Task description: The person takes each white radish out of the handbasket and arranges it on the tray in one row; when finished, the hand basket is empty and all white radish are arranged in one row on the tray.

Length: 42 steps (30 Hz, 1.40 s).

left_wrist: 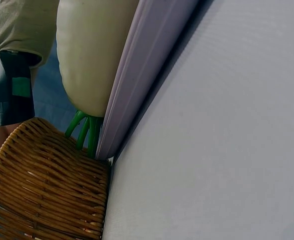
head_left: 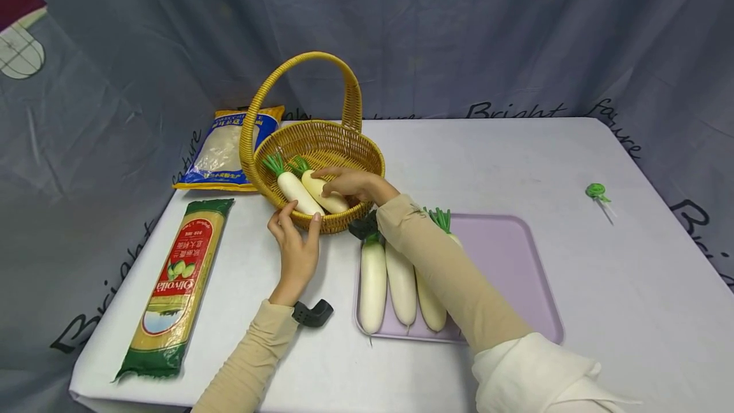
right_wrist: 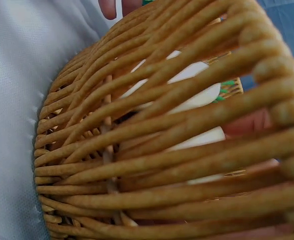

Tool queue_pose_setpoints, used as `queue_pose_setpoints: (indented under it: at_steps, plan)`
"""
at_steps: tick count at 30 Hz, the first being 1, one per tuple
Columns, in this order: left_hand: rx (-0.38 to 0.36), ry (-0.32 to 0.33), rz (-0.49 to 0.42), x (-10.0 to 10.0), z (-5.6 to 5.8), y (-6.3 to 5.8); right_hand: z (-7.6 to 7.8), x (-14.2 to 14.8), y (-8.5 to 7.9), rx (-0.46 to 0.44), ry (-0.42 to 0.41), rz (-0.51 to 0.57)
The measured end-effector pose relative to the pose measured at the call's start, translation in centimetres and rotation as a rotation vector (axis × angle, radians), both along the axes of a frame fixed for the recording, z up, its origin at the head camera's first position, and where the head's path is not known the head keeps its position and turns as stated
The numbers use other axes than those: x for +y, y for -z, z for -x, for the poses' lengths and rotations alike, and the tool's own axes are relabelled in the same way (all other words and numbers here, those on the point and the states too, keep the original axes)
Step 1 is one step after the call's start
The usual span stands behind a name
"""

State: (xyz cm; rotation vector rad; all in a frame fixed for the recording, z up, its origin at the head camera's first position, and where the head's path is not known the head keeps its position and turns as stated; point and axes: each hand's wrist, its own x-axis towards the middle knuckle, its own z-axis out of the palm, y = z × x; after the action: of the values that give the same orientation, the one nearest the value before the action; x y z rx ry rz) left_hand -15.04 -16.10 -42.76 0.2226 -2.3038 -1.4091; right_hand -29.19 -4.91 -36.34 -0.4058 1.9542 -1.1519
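Right fingers (head_left: pixel 332 173) curl round the yellowish radish (head_left: pixel 315 187), left fingers (head_left: pixel 285 216) spread against the basket (head_left: pixel 335 224).

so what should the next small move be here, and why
Probably ease the right hand clear of the cream radish: that radish already lies inside the basket beside the white radish, while three more radishes lie on the purple tray.
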Motion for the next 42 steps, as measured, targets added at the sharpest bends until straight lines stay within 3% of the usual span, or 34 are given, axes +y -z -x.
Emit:
queue_pose_setpoints:
  at_steps: [5, 12, 31, 42]
  plan:
    - [-0.002, -0.003, 0.004, 0.0, 0.0, -0.1, 0.2, 0.0, 0.1, -0.008, -0.033, 0.013]
    - [-0.006, -0.006, 0.008, 0.0, 0.0, -0.1, 0.4, 0.1, 0.3, -0.153, -0.002, 0.152]
    - [-0.008, -0.004, 0.009, 0.0, 0.0, -0.1, 0.7, 1.0, -0.3, -0.312, -0.006, 0.315]
    - [-0.003, 0.001, 0.009, 0.0, -0.1, -0.1, 0.4, 2.3, -0.7, -0.391, -0.006, 0.532]
